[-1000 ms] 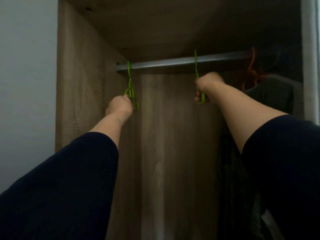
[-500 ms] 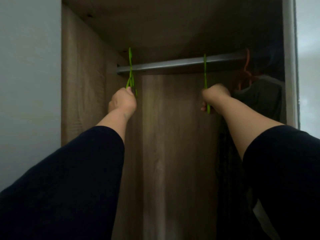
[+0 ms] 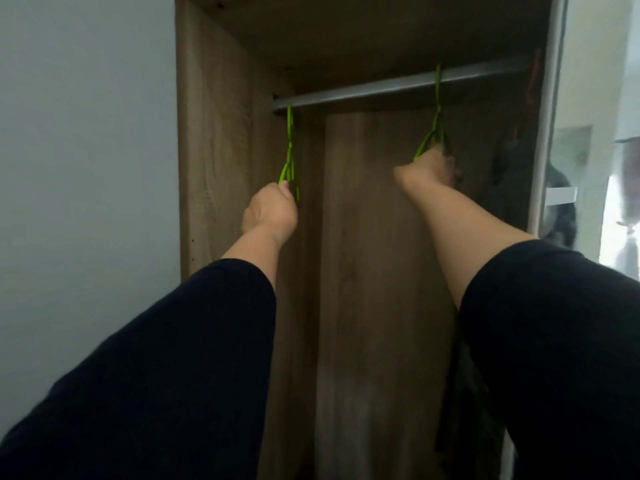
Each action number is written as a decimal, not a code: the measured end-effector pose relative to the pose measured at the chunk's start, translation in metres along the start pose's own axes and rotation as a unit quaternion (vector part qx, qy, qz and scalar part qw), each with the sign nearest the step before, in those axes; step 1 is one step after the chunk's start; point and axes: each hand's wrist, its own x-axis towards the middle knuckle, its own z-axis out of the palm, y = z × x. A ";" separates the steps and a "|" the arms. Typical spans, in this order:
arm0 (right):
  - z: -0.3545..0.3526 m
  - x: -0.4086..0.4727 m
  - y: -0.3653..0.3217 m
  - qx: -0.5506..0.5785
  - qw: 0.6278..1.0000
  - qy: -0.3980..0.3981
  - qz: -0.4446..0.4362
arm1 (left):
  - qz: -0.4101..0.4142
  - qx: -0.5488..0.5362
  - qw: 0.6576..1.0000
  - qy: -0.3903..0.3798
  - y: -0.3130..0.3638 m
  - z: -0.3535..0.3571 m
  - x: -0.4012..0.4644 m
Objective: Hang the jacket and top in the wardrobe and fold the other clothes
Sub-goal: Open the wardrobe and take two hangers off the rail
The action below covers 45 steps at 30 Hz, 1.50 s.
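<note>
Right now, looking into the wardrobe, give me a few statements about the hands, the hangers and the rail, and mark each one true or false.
1. The left hand grips a green hanger. True.
2. The right hand hangs empty below the rail. False: it grips a second green hanger.
3. Both green hangers hook over the rail. True.
4. A jacket hangs on the left hanger. False: it is bare.
5. The rail is wooden. False: it is grey metal.

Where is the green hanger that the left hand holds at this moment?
In the head view, the left green hanger hangs from the left end of the metal rail, close to the wardrobe's left wall. The left hand grips its lower part.
</note>
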 end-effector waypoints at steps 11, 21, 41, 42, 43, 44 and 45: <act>0.016 -0.100 0.018 0.092 0.974 -0.195 0.071 | -0.027 0.013 0.999 -0.020 -0.021 -0.040 -0.121; 0.000 -0.254 0.060 0.123 0.887 -0.432 0.108 | -0.071 0.053 0.993 -0.072 -0.070 -0.099 -0.302; -0.179 -0.449 0.145 0.040 0.777 -0.615 0.129 | -0.172 0.080 0.974 -0.125 -0.070 -0.210 -0.578; -0.193 -0.454 0.151 0.033 0.761 -0.639 0.111 | -0.183 0.084 0.972 -0.117 -0.073 -0.220 -0.591; -0.205 -0.459 0.155 0.028 0.745 -0.660 0.092 | -0.194 0.092 0.971 -0.108 -0.076 -0.231 -0.601; -0.218 -0.465 0.157 0.025 0.728 -0.681 0.073 | -0.210 0.104 0.967 -0.097 -0.078 -0.245 -0.612; -0.229 -0.468 0.157 0.025 0.715 -0.697 0.053 | -0.222 0.115 0.965 -0.085 -0.081 -0.258 -0.620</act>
